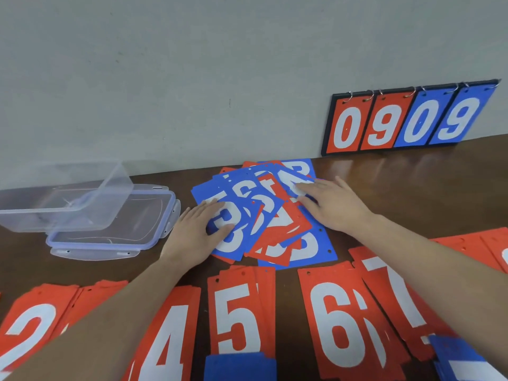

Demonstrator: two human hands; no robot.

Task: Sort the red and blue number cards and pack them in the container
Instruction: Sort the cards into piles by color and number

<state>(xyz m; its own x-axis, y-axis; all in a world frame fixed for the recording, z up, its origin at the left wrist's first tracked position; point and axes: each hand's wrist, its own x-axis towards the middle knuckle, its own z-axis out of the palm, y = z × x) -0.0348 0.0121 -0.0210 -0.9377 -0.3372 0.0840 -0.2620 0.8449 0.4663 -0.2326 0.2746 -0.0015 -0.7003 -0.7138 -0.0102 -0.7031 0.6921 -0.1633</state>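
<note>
A mixed heap of red and blue number cards (264,213) is spread in the middle of the dark brown wooden table (398,188). The left hand (196,232) is laid flat on a blue card with a white 3 (228,235) at the left side of the heap; its fingers are straight and nothing is gripped. The right hand (330,204) is laid flat on the right side of the heap, with straight fingers pressed on a blue card there, and nothing is gripped.

A clear plastic container (63,196) is seen to the left of the heap, tilted and resting partly on its clear lid with blue edges (110,229).

Near the bottom, red cards are laid in separate stacks: a red 2 stack (27,331), a red 4 stack (167,339), a red 5 stack (236,314), a red 6 stack (338,320) and a red 7 stack (390,292). Two small blue stacks (239,367) are seen at the bottom edge.

A black flip scoreboard showing 0909 (406,119) is leaned against the grey wall (192,78).
</note>
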